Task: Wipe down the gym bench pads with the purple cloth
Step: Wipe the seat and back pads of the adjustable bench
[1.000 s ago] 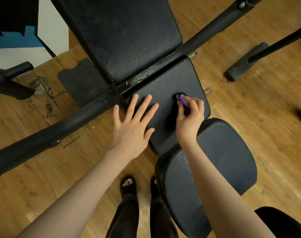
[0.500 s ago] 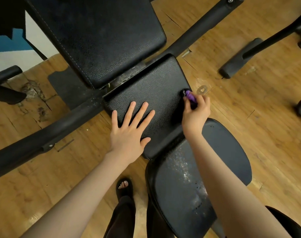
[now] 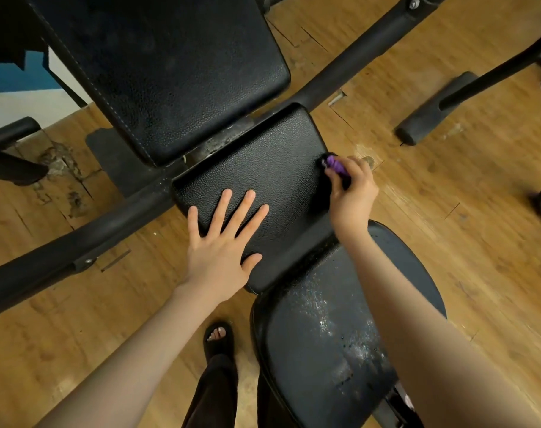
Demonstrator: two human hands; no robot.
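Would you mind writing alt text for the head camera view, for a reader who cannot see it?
A person's right hand grips a bunched purple cloth at the right edge of a black gym bench's middle pad, while the left hand lies flat on that pad, fingers spread. A larger back pad lies beyond, a speckled seat pad nearer, over a wooden floor.

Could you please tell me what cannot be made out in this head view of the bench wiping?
- Purple cloth: mostly hidden inside the right hand; size unclear.
- Back pad: upper part cut off by the top edge.
- Near pad: right side covered by the right forearm.
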